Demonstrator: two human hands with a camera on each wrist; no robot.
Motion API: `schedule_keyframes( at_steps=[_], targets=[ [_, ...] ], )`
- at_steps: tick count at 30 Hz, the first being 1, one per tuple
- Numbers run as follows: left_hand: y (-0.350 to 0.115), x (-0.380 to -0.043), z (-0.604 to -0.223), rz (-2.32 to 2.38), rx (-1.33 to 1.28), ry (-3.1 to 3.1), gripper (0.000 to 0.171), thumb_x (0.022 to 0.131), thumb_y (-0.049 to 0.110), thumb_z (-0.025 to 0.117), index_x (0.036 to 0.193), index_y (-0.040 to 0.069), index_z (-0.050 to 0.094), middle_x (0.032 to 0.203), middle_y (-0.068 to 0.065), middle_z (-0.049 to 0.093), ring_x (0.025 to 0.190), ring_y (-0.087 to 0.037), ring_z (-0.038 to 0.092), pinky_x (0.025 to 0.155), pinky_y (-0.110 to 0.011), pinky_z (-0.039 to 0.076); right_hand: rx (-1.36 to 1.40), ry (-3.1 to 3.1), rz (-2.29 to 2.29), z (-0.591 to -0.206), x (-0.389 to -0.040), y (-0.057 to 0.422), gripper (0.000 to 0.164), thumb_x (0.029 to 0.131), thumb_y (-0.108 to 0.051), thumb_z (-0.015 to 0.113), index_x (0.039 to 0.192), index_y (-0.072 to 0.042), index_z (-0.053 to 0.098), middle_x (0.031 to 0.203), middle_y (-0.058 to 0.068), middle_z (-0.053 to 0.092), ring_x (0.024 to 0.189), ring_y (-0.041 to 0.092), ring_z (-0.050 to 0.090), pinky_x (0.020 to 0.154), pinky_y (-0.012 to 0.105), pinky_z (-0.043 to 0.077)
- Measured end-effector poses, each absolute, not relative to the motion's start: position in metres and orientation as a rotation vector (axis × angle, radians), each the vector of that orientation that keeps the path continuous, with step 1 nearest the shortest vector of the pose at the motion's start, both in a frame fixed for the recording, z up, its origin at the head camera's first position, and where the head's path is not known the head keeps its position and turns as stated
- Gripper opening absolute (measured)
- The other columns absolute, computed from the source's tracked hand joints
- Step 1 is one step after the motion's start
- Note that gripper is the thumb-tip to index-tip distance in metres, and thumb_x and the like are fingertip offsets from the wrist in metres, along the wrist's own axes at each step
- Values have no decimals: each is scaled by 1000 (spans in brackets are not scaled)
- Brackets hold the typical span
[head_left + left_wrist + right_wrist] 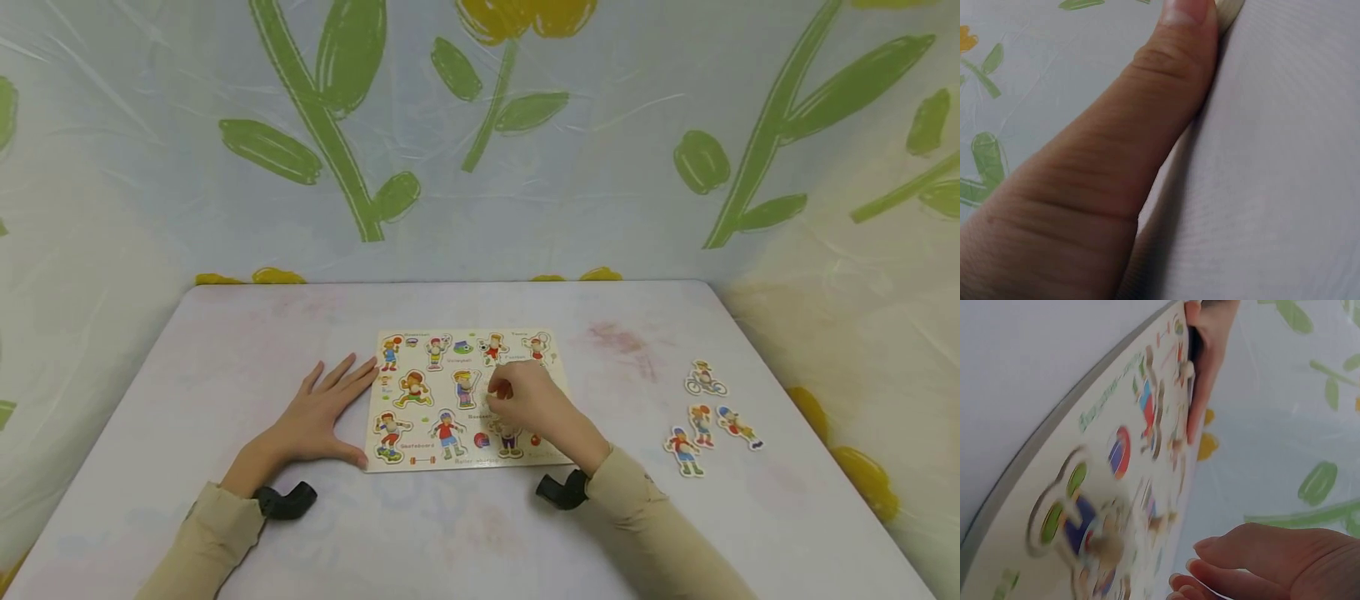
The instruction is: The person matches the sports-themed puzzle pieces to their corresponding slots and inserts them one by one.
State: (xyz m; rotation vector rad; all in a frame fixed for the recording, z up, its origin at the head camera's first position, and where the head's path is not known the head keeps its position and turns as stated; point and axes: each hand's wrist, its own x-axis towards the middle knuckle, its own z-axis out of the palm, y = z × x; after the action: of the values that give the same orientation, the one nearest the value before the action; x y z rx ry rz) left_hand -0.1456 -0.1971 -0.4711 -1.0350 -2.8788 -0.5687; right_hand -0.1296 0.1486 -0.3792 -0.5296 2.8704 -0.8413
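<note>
- Rectangular cream wooden puzzle board printed with cartoon sports figures lies flat at the centre of the pale, faintly pink-stained table, its long edge towards the person.
- Left hand: palm down on the table, fingers straight and spread, fingertips and thumb touching the board's left edge. Holds nothing. Left wrist view shows the thumb against the board edge.
- Right hand: over the right-middle of the board, fingers curled down towards one cut-out figure piece. Cannot tell whether the fingers actually pinch the piece; the hand covers it.
- Four loose cartoon figure pieces lie on the table, well apart from the board to its right.
- Backdrop: clear plastic sheet over wall with green leaf and yellow flower print.
- Beige sleeves on both arms.
</note>
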Motion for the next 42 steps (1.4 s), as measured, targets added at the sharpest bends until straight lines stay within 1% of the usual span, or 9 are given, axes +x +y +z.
schedule_keyframes(
  at_steps=[8,12,17,23,29,37,42],
  targets=[
    [-197,-144,-471,-567,-1026,-2878,136,53,89,68,158,12,28,164,-4,23,151,-35,11,115,-64,1,-454,2910,-818,-383,-132,186,5,84,-7,73,88,-4,72,76,-1,64,70,14,57,64,29,51],
    [-197,-144,-471,-572,-1024,-2881,136,53,89,67,158,12,27,164,-4,22,151,-35,10,115,-64,0,-403,2945,-787,-383,-134,205,8,84,-9,74,89,-4,72,75,1,63,68,15,56,61,29,49],
    [-198,-145,-471,-561,-1010,-2902,137,53,90,66,159,14,26,165,-2,21,151,-34,8,116,-62,-1,-338,2979,-749,-384,-139,227,8,83,-6,72,89,-2,70,73,4,62,66,17,55,56,29,47],
    [-198,-146,-473,-566,-1017,-2888,136,53,90,67,158,14,26,165,-2,21,151,-34,9,116,-63,0,-269,3027,-668,-383,-143,253,9,84,-6,70,91,0,70,75,6,62,65,19,54,56,30,47],
    [-197,-146,-473,-565,-1024,-2892,136,53,90,66,159,14,25,165,-2,21,151,-34,8,116,-63,-1,-242,3071,-607,-379,-143,280,9,85,-9,70,87,0,70,74,7,61,68,21,53,60,32,45],
    [-197,-146,-473,-564,-1037,-2880,136,53,90,66,159,14,26,164,-3,22,151,-35,10,115,-64,0,-223,3116,-614,-376,-143,319,9,83,-8,70,83,1,69,70,7,61,64,20,54,57,33,43],
    [-197,-145,-472,-557,-1035,-2885,136,53,90,66,159,14,25,165,-3,21,151,-35,9,116,-64,0,-164,3123,-604,-373,-144,343,10,83,-10,68,82,0,70,70,6,61,65,21,54,58,34,43]
  ],
)
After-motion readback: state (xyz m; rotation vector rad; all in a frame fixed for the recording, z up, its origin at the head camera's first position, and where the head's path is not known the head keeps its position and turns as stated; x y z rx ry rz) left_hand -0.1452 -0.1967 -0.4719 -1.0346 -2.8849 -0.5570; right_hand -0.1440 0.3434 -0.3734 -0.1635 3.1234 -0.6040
